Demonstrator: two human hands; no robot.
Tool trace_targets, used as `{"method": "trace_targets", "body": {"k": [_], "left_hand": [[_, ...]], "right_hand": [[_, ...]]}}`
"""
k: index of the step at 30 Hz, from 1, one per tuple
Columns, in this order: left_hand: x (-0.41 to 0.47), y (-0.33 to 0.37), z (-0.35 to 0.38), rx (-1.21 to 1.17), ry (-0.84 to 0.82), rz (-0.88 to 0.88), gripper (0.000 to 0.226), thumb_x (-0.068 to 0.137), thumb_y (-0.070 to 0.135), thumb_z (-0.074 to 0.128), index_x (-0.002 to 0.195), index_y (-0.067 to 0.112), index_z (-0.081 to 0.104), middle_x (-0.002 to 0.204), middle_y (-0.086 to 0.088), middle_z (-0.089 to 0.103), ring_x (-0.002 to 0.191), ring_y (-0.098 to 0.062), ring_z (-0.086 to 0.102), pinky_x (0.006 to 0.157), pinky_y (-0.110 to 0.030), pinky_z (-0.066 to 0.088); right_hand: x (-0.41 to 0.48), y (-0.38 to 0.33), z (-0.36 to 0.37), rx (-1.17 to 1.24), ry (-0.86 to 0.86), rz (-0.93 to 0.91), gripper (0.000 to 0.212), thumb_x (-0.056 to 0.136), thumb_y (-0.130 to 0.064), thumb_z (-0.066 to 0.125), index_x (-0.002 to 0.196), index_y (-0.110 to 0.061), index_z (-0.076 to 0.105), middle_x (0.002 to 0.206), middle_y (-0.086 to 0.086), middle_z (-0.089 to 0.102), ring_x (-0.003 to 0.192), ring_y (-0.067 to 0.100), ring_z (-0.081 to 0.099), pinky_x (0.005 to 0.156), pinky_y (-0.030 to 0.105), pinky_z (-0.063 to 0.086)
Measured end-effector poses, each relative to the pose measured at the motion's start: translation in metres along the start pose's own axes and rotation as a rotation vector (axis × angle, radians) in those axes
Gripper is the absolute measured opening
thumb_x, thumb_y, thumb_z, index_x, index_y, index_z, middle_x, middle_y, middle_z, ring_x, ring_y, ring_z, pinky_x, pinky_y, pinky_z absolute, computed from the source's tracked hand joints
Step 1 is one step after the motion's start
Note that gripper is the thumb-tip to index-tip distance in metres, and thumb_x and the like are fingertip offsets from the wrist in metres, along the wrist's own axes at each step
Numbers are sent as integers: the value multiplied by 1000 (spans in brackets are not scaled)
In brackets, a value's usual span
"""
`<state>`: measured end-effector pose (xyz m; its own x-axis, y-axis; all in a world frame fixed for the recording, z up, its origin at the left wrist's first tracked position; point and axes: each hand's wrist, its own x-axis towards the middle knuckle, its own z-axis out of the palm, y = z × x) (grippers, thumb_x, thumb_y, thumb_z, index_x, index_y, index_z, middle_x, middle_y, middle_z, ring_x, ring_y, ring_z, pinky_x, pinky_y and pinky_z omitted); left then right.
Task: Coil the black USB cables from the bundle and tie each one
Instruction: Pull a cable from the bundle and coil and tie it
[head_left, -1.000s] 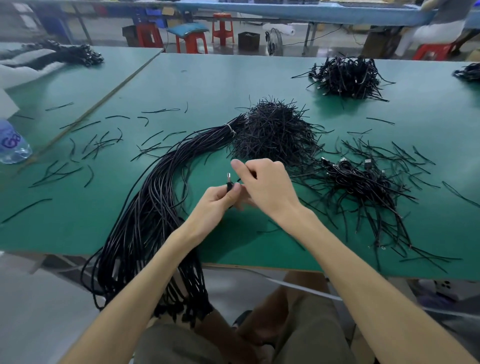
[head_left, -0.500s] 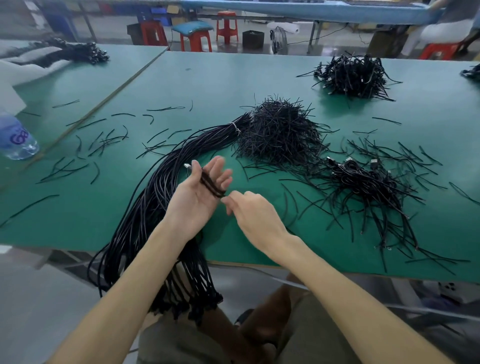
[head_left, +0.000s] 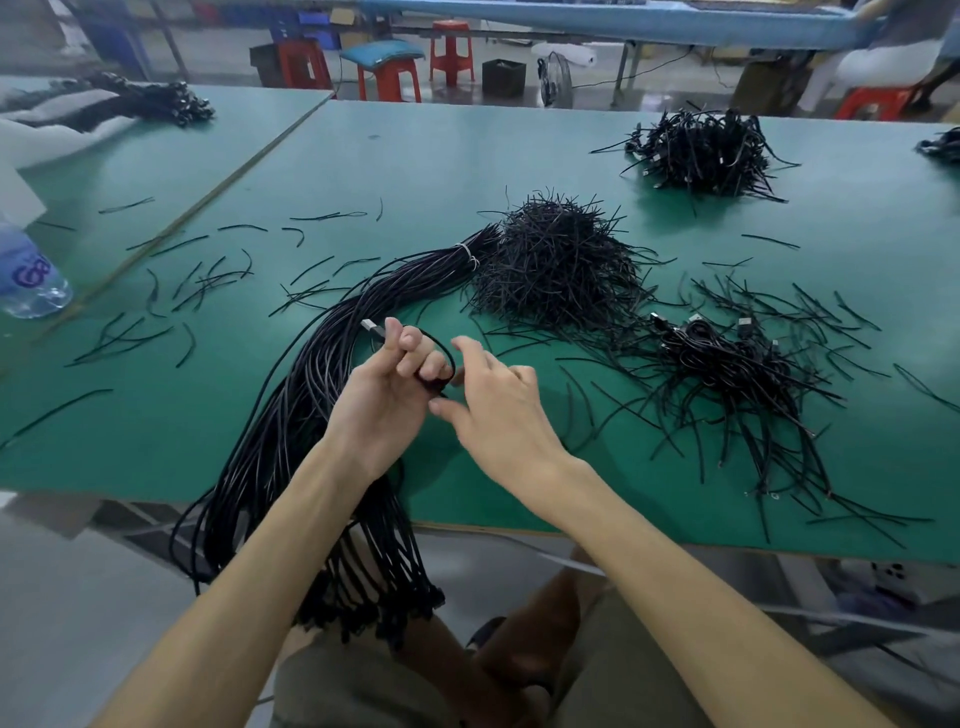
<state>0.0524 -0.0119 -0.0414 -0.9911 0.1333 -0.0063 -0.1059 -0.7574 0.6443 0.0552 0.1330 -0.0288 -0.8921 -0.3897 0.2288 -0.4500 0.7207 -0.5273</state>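
Observation:
A thick bundle of black USB cables (head_left: 317, 415) runs from a white band at mid-table down over the front edge onto my lap. My left hand (head_left: 387, 395) grips one black USB cable (head_left: 442, 349) wound in a small loop around its fingers, with the silver plug (head_left: 370, 327) sticking up past the thumb. Just to the right, my right hand (head_left: 493, 400) has its fingers loosely spread beside the loop; whether it touches the cable I cannot tell. A heap of black twist ties (head_left: 558, 262) lies behind the hands. Coiled, tied cables (head_left: 727, 358) are piled at the right.
A second pile of coiled cables (head_left: 701, 150) sits at the far right of the green table (head_left: 415, 166). Loose ties (head_left: 197, 280) are scattered left of the bundle. A water bottle (head_left: 28, 278) stands at the left edge. Red stools stand beyond the table.
My left hand's fingers have curled in around the cable loop, with the plug now above the thumb. My right hand rose closer and spread its fingers beside the loop.

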Motion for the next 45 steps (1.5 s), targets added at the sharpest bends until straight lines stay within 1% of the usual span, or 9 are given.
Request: {"method": "trace_targets", "body": {"k": [6, 10, 15, 22, 27, 31, 35, 38, 45], "left_hand": [[-4, 0, 7, 80, -41, -35, 35, 108, 31, 40, 82, 15, 56, 80, -1, 63, 83, -20, 66, 82, -33, 58], [-6, -4, 12, 241, -95, -95, 37, 109, 31, 35, 87, 9, 54, 95, -10, 70, 90, -21, 69, 86, -31, 58], [-6, -7, 14, 262, -112, -70, 25, 103, 20, 41, 91, 7, 58, 94, -9, 70, 94, -19, 70, 88, -28, 57], [-4, -15, 9, 386, -173, -5, 27, 104, 6, 43, 105, 3, 70, 110, -13, 73, 107, -24, 69, 99, -33, 54], [0, -21, -1, 552, -81, 59, 17, 101, 6, 55, 110, -5, 65, 110, -14, 70, 109, -26, 65, 101, -38, 52], [0, -19, 0, 556, 43, 78, 25, 86, 14, 75, 109, 4, 70, 101, -14, 73, 93, -27, 65, 76, -28, 54], [-1, -22, 1, 680, 86, 87, 46, 80, 14, 83, 116, -4, 61, 94, -16, 72, 82, -26, 69, 76, -30, 56], [-2, -26, 2, 842, 67, 97, 35, 81, 12, 84, 109, -1, 66, 84, -12, 73, 72, -22, 68, 72, -28, 57], [0, -28, 6, 1033, -7, 140, 32, 87, 25, 78, 100, 2, 60, 82, -10, 75, 61, -19, 63, 63, -27, 53]], "right_hand": [[5, 3, -10, 645, -126, 181, 51, 86, -10, 78, 131, -23, 57, 110, -6, 63, 95, 10, 61, 97, 31, 50], [4, 5, -9, 786, -77, 222, 45, 86, -15, 81, 126, -13, 61, 112, 10, 70, 103, 28, 65, 101, 41, 52], [4, 6, -9, 674, 25, 178, 27, 84, -8, 75, 109, -16, 71, 95, 3, 72, 75, 5, 63, 71, 11, 50], [-1, 14, -13, 497, 199, 56, 35, 86, -8, 73, 119, -19, 71, 106, 4, 60, 94, 9, 60, 82, 6, 43], [-2, 22, -22, 179, 140, -41, 45, 94, -6, 65, 139, -11, 59, 110, 2, 51, 110, 17, 50, 99, 26, 44], [1, 22, -30, 5, 69, -99, 41, 100, -9, 58, 140, -10, 53, 117, 7, 56, 115, 23, 47, 94, 43, 49], [-5, 27, -35, -167, -46, -136, 40, 95, 9, 49, 130, -8, 59, 110, 6, 56, 111, 22, 46, 88, 42, 49], [-14, 32, -37, -225, -83, -147, 39, 89, 14, 47, 116, -9, 64, 101, 4, 55, 105, 20, 45, 85, 40, 48], [-21, 41, -37, -319, -42, -174, 44, 83, 17, 49, 116, -9, 63, 104, 4, 56, 106, 22, 47, 83, 31, 44]]}}
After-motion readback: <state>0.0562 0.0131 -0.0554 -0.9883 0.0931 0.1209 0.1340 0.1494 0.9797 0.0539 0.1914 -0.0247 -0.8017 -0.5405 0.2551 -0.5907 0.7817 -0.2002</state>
